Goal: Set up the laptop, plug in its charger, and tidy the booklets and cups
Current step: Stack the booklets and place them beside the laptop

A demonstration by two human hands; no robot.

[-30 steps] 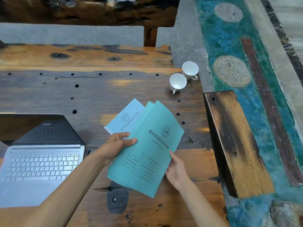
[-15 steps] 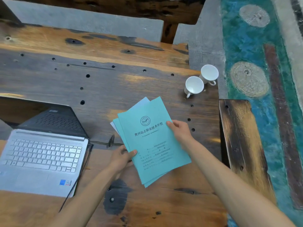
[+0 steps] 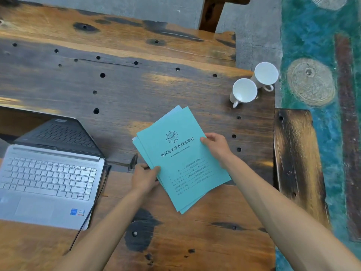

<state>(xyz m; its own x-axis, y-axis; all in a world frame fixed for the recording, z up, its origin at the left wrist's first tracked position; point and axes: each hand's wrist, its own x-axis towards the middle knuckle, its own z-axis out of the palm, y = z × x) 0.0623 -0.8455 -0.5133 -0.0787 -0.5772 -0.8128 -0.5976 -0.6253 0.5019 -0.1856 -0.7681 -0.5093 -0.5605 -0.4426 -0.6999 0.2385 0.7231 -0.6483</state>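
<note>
A small stack of teal booklets (image 3: pixel 181 159) lies nearly squared up over the middle of the wooden table (image 3: pixel 117 89). My left hand (image 3: pixel 144 178) pinches the stack's lower left edge. My right hand (image 3: pixel 216 147) grips its right edge. An open silver laptop (image 3: pixel 48 180) sits at the left, with a black charger cable (image 3: pixel 91 210) running down from its right side. Two white cups (image 3: pixel 245 90) (image 3: pixel 266 73) stand side by side at the table's far right corner.
A dark wooden bench (image 3: pixel 297 163) runs along the table's right side, over a teal patterned floor (image 3: pixel 316 55). The tabletop is rough, with several round holes and a step near its far edge.
The fanned booklets have been pushed together into one stack. My right hand moved from the bottom edge up to the right edge, and my left hand slid down to the lower left edge.
</note>
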